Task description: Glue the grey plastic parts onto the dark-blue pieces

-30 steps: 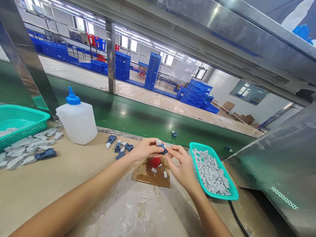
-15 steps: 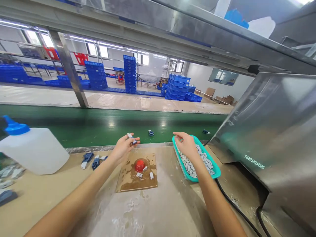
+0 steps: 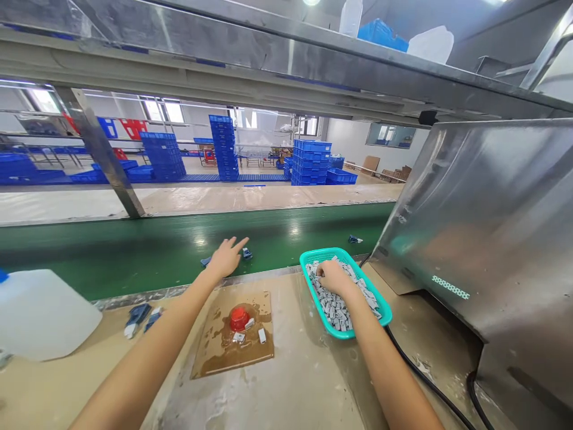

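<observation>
Above the near edge of the green conveyor belt [image 3: 147, 257], my left hand [image 3: 225, 258] is open with its fingers stretched out. Small dark-blue and white plastic parts lie by it on the belt: one part [image 3: 205, 261] at its left, another part [image 3: 247, 254] just right of its fingertips. My right hand [image 3: 333, 276] reaches into a turquoise basket [image 3: 385, 315] filled with small grey plastic pieces [image 3: 336, 310]. Its fingers are curled closed among the pieces; what they pinch is hidden. A red round cap [image 3: 239, 319] sits on a wet brown board [image 3: 224, 356], with a few small white pieces [image 3: 262, 335] beside it.
A white jug [image 3: 49, 316] stands at the left, near more blue and white parts [image 3: 136, 318]. A metal housing [image 3: 483, 227] walls off the right side, with a black cable [image 3: 414, 370] below. A steel shelf [image 3: 250, 54] crosses overhead. Another part [image 3: 355, 239] lies farther along the belt.
My left hand has moved over the belt and let go of the blue and white part it held. My right hand has lowered into the basket's pieces, and the view has shifted.
</observation>
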A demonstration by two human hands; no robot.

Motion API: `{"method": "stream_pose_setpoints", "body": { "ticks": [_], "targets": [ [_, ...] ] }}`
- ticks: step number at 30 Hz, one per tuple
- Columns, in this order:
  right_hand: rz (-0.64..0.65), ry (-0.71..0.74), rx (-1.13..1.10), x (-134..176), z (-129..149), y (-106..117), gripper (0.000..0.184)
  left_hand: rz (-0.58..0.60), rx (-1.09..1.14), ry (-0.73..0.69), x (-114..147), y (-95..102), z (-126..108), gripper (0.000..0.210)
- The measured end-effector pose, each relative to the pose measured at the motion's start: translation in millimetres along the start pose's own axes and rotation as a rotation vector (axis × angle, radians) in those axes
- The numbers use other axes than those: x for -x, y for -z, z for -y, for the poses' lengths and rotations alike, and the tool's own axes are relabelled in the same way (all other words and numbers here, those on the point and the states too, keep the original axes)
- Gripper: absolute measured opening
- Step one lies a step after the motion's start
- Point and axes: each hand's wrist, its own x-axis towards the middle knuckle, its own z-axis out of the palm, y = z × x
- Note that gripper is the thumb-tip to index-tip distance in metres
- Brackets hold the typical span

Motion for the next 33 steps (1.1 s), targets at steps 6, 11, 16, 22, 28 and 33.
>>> {"method": "stream_pose_setpoints", "body": {
  "ticks": [6, 11, 16, 22, 28, 33],
  "targets": [
    [0.003, 0.011, -0.067, 2.0, 3.8, 3.7, 0.023, 0.021, 0.119, 0.033, 0.5, -12.9, -12.9, 0.002],
    [-0.073, -0.014, -0.189, 3.0, 4.3, 8.0, 0.031, -0.103, 0.416, 0.147, 25.2, 8.6, -8.7, 0.020],
    [-0.136, -0.053, -0.405, 3.5, 13.9, 17.9, 0.017, -0.119, 1.024, 0.301, 70.9, 37.9, -7.0, 0.011],
    [-0.075, 0.039, -0.985, 15.0, 78.4, 17.2, 0.011, -0.009, 1.665, 0.617, 120.0, 53.0, -31.0, 0.029],
    [-0.026, 0.102, -1.179, 44.0, 138.0, -2.0, 0.003, 0.321, 1.452, 0.297, 143.5, 47.8, -60.9, 0.031],
    [-0.143, 0.262, -0.961, 52.0, 143.0, -10.0, 0.005, 0.328, 1.311, 0.205, 145.3, 47.2, -56.0, 0.036]
  ]
}}
